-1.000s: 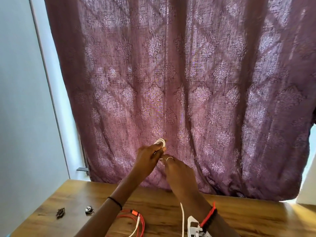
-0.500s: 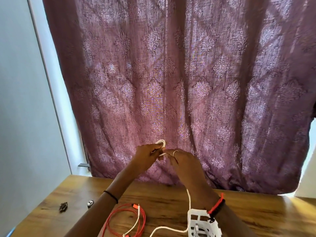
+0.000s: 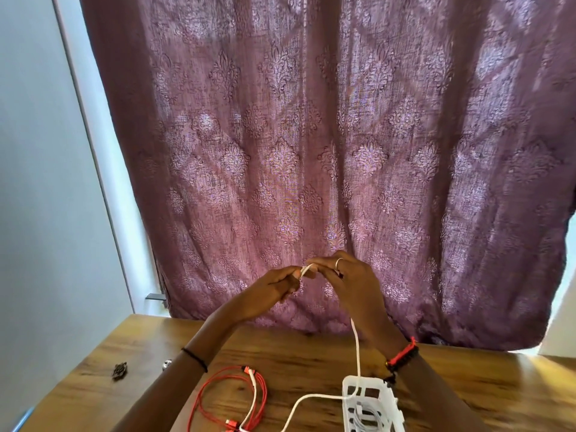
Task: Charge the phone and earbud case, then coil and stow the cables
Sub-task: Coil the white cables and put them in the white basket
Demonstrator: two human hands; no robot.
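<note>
Two hands hold white cable [image 3: 357, 347] raised above table [image 3: 296, 353]: left hand [image 3: 268, 291] pinches small loop, right hand [image 3: 352, 285] pinches strand beside it. Slack hangs to white basket [image 3: 371, 403]. Better make equal loops, no twist, feed slack slowly. Red cable [image 3: 230, 397] lies coiled near.

**Home room, not a lab**
We see a patterned purple curtain [image 3: 311, 151] with daylight behind it, a wood-grain table [image 3: 311, 363] in front and a plain pale wall [image 3: 37, 182]. On the table: red charging cable [image 3: 218, 397], small white basket [image 3: 367, 397].
</note>
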